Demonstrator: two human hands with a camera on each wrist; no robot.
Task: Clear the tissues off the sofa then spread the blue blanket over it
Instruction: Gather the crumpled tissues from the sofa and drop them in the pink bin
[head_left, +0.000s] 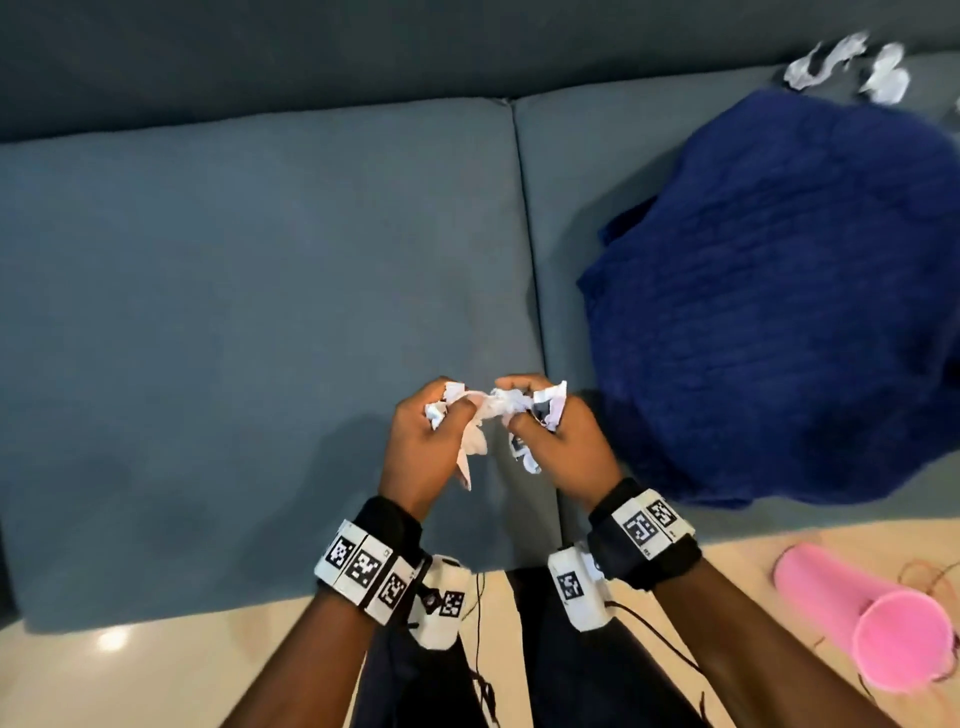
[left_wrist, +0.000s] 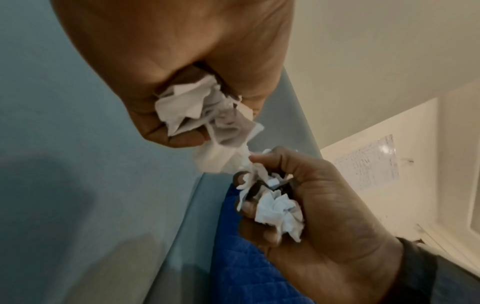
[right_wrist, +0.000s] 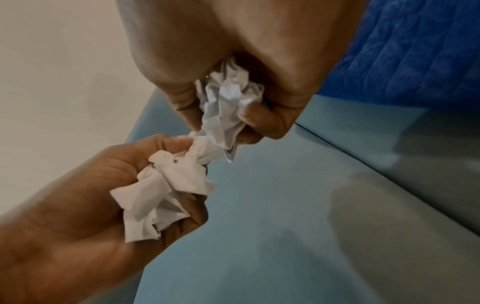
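Observation:
Both hands hover together over the front of the grey-blue sofa. My left hand grips a wad of crumpled white tissues, with a strip hanging below it. My right hand grips another wad of white tissues, and the two wads touch between the hands. The left wrist view shows the left hand's tissues and the right hand. The right wrist view shows the right hand's tissues and the left hand. The blue blanket lies bunched on the right cushion. More loose tissues lie behind it.
A pink open-topped cylinder lies on its side on the pale floor at the lower right, close to the sofa's front edge. A seam runs between the two seat cushions. My legs stand against the sofa front.

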